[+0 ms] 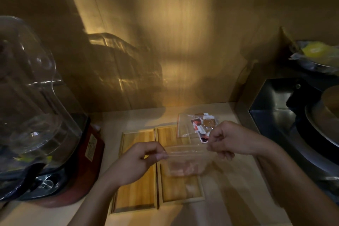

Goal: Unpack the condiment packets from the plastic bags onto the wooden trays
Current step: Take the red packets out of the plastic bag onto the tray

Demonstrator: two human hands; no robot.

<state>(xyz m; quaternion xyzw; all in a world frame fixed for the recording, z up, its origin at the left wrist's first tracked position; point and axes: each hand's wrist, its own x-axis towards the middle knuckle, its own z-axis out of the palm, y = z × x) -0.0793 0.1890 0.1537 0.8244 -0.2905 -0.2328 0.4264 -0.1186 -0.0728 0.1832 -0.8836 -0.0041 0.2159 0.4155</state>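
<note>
Both hands, left (135, 161) and right (227, 139), pinch 1 clear bag (185, 161) by its top

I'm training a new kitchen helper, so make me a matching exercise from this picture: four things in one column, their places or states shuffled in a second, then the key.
Things:
1. held bag
2. second bag
3. blender
4. left tray

Places or states:
A. lying at the back, on the far end of the right tray
B. standing at the far left of the counter
C. bare wood, no packets on it
D. pinched at its top edge by the left hand and right hand

Pairs: 1-D, 2-A, 3-B, 4-C
</note>
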